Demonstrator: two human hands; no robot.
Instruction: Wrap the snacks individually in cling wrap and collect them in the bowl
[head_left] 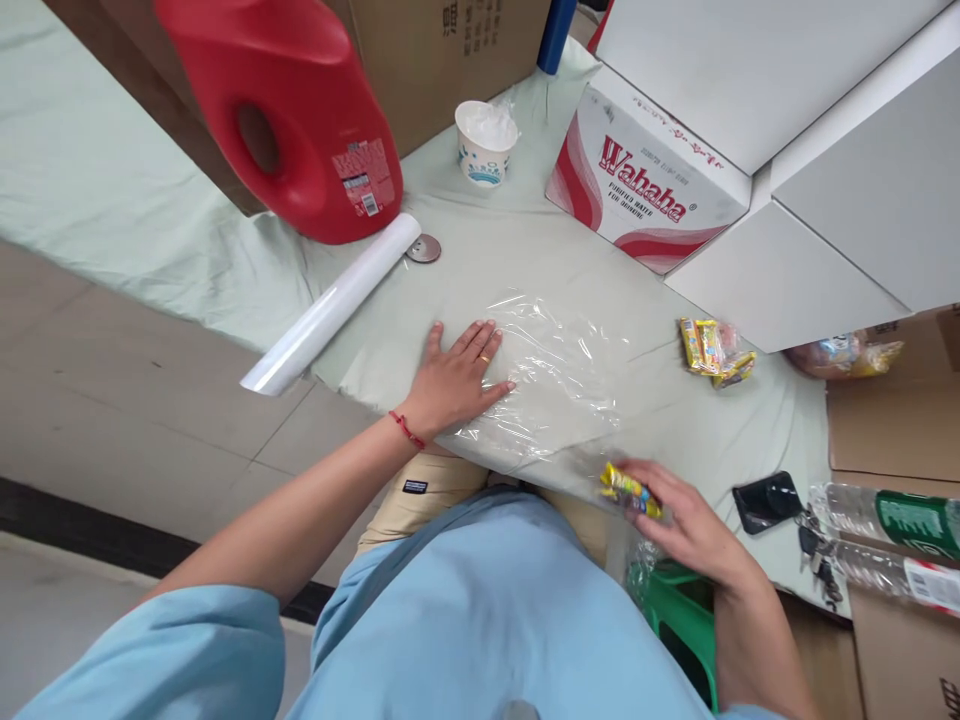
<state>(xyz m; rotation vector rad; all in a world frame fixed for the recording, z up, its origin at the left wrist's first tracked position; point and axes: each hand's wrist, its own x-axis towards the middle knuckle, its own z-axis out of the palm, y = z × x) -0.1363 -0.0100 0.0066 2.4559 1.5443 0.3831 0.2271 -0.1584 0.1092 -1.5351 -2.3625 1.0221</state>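
Observation:
My left hand point(461, 383) lies flat with its fingers spread, pressing on the left part of a clear plastic film sheet point(555, 375). The film is wrinkled and spread over the pale green cloth. Low on the right, at the table's front edge, my right hand point(675, 515) grips a small yellow-wrapped snack packet point(631, 490). More yellow snack packets point(712, 350) lie on the cloth beyond that hand. To the left of my left hand rests a white film roll point(334, 305), set diagonally across the table edge.
A red jug point(300, 120), a paper cup point(486, 145) and a Wahaha carton point(645, 180) stand at the back. A round metal disc point(424, 248) lies beside the roll. At right are a black phone point(766, 500), keys point(814, 550) and plastic bottles point(915, 520); a green stool point(682, 620) is below.

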